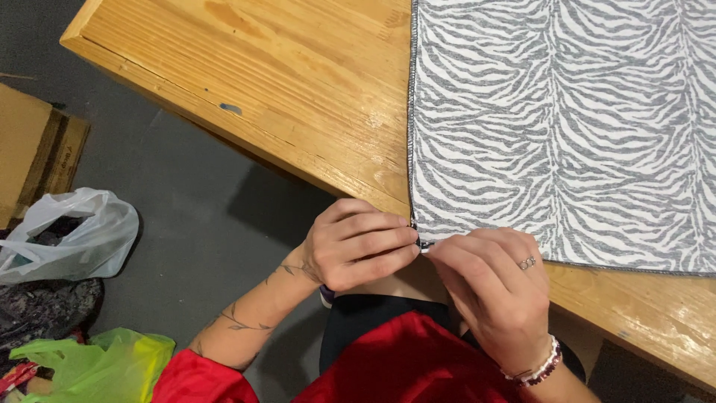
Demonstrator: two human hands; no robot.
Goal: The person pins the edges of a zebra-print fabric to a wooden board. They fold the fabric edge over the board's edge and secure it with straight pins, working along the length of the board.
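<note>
A zebra-striped grey and white fabric cover (567, 127) lies flat on a wooden table (298, 82). A dark zipper line (411, 112) runs along its left edge. At the cover's near left corner my left hand (358, 242) and my right hand (496, 287) meet, fingers pinched together on a small metal zipper pull (425, 245). My right hand wears a ring and a beaded bracelet. The pull is mostly hidden by my fingertips.
The table's near edge runs diagonally past my hands. On the grey floor at the left lie a white plastic bag (71, 235), a green plastic bag (97, 366) and a cardboard box (33, 157). My red garment (395, 366) fills the bottom.
</note>
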